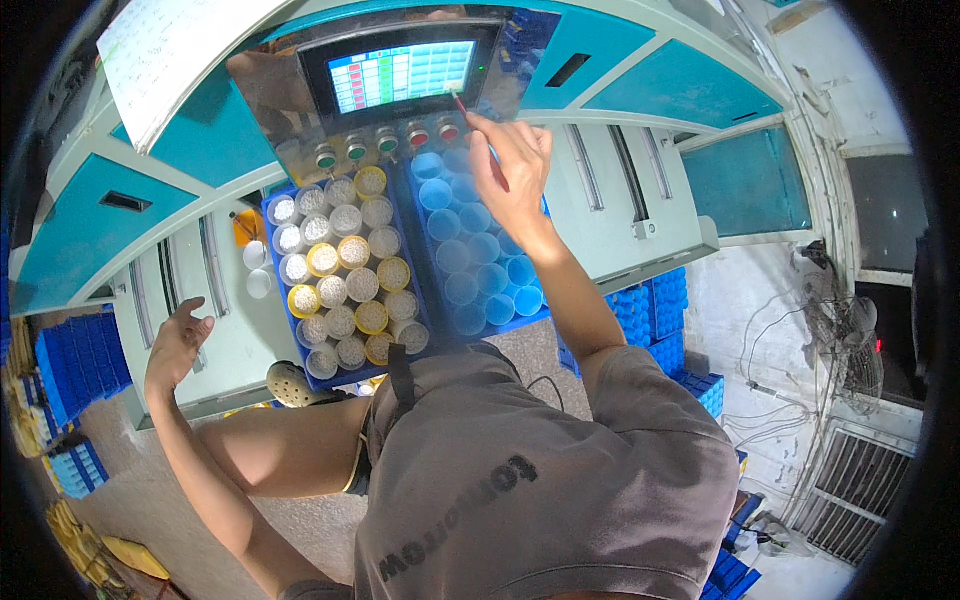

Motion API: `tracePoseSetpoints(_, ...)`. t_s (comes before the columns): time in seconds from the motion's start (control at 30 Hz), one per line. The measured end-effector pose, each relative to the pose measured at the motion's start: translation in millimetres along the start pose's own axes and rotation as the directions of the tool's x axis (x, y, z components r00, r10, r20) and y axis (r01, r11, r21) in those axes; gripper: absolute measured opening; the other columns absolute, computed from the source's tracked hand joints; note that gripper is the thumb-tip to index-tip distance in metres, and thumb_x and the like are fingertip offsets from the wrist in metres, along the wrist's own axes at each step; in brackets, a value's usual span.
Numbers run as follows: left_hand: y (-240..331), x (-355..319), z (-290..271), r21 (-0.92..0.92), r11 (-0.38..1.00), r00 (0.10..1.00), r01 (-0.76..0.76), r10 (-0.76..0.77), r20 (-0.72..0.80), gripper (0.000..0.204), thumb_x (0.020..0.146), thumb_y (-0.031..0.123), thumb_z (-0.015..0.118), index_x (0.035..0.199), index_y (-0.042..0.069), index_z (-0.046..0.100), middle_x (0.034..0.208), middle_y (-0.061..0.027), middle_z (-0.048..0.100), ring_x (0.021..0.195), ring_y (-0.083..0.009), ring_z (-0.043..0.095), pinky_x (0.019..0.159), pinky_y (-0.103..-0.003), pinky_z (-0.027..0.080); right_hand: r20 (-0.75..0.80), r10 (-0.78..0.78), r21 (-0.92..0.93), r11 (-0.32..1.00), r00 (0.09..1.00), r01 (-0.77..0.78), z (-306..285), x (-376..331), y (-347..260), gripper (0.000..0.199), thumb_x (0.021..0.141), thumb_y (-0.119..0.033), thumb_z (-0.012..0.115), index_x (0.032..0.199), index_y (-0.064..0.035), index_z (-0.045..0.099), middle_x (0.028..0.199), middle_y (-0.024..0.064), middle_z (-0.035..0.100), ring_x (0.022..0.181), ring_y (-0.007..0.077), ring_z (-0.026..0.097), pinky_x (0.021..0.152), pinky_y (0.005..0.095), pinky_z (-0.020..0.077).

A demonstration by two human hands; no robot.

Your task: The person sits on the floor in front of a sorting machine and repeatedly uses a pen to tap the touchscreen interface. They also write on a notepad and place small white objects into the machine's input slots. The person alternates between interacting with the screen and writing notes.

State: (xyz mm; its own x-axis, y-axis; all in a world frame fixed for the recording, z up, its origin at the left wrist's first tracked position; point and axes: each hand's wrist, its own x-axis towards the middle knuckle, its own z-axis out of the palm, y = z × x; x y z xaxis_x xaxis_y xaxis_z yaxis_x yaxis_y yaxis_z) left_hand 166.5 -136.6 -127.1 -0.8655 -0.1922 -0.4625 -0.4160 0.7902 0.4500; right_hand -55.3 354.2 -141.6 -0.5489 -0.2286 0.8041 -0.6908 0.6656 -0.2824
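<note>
My right hand is raised to the control panel, its fingers pinching a thin reddish stick. The stick's tip is at the lower right of the lit touch screen, which shows a coloured grid; whether it touches the glass I cannot tell. My left hand hangs over the pale machine ledge on the left, fingers apart, holding nothing. Between my arms stands a blue crate of round cups filled with white pellets, some cups yellow. Right of it, partly under my right hand, another blue crate holds translucent cups.
A row of green and red push buttons sits below the screen. Two loose white cups stand left of the filled crate. Stacked blue crates are on the floor at left, more at right. A fan is by the right wall.
</note>
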Motion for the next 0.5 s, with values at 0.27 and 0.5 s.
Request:
tracePoseSetpoints(0.27,-3.1,1.2,0.8,-0.015,1.0,1.0,-0.027,0.027,-0.009,0.059,0.103,0.041,0.071,0.144,0.0,0.06,0.092,-0.0201,0.074,0.083,-0.0245,0.07,0.077,-0.039,0.054,0.045,-0.003,0.057,0.998,0.999,0.001,7.4,-7.8,-12.3,0.027,0.086,-0.001,0.077,0.112,-0.0071,0.079,0.093,0.0032,0.076,0.084,0.0186,0.067,0.081,0.0365,0.0396)
tracePoseSetpoints(0.5,0.2,-2.6,0.4,-0.039,0.999,0.999,-0.034,0.033,-0.017,0.058,0.103,0.039,0.071,0.145,0.001,0.059,0.097,-0.0195,0.076,0.085,-0.0247,0.07,0.079,-0.039,0.055,0.063,-0.078,0.135,0.988,0.995,0.069,24.3,-4.8,-29.7,0.027,0.088,-0.007,0.077,0.115,-0.007,0.076,0.087,0.0015,0.072,0.083,0.0205,0.064,0.081,0.0395,0.0392)
